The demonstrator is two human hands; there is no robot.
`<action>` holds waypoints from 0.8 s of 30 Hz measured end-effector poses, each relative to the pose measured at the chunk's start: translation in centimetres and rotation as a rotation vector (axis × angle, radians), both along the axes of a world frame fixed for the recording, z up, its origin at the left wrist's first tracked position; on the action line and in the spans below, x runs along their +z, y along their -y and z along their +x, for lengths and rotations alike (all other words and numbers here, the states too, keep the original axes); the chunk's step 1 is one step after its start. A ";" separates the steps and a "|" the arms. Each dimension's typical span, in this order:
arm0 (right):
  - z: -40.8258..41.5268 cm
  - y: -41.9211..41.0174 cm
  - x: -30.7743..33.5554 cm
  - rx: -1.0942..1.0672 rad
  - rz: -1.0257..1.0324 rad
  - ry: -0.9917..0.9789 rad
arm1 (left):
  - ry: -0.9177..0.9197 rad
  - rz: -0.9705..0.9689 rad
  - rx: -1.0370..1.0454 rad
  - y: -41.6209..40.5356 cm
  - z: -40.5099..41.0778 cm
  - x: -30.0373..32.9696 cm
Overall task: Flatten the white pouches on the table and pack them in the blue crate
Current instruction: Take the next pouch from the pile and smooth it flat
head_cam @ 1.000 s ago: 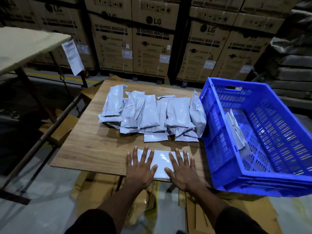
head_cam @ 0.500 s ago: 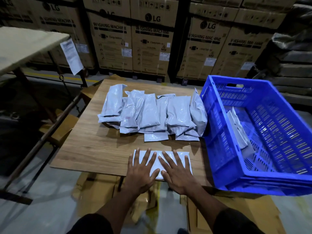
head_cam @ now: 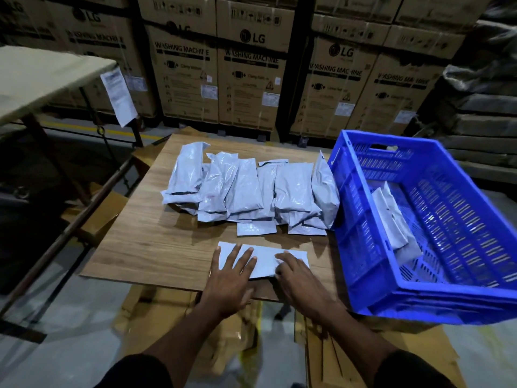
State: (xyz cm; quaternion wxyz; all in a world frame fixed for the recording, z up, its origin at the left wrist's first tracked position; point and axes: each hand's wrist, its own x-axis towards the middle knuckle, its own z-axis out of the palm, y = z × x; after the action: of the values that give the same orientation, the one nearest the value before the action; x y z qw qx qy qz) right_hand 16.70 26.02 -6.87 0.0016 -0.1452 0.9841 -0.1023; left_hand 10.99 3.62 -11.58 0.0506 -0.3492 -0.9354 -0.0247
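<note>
Both hands are pressing down on one white pouch (head_cam: 265,260) that is lying flat near the front edge of the table (head_cam: 156,242), so that the wood is giving a firm backing for squeezing it thin. The left hand (head_cam: 230,271) is lying on the pouch's left part with fingers straight and spread, which is sharing the push over a wide patch. The right hand (head_cam: 293,271) is resting on the right part, its fingers bending slightly at the tips; it is gripping nothing, as far as I can tell. The pile of pouches (head_cam: 251,189) is waiting across the middle of the table, just behind the one in hand, probably kept within easy reach. Its rightmost pouch is leaning against the wall of the blue crate (head_cam: 361,247), which is sitting at the table's right edge, tilted. A few packed pouches (head_cam: 394,219) are already standing inside it, along its left wall.
</note>
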 end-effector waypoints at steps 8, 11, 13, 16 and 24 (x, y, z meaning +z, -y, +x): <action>0.9 -0.4 0.4 0.483 0.412 -0.173 | 0.008 0.022 0.184 0.2 -0.9 1.6; -0.3 -0.8 0.3 0.420 0.314 -0.221 | 0.014 0.033 0.179 0.4 -0.5 2.0; -0.9 -0.5 1.9 0.325 0.076 -0.261 | -0.042 0.064 0.230 0.3 0.1 2.6; -1.9 -0.2 4.7 0.159 -0.219 -0.191 | -0.133 0.154 0.307 0.5 0.8 3.6; -3.8 -1.3 8.7 -0.054 -0.567 0.579 | 0.057 0.092 0.019 1.1 1.1 2.4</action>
State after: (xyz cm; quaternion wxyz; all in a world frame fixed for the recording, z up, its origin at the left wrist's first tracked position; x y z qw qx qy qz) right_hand 12.90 27.27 1.78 0.2357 -0.0792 0.8793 -0.4063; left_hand 12.08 2.48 -9.15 0.0401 -0.3370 -0.9375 -0.0772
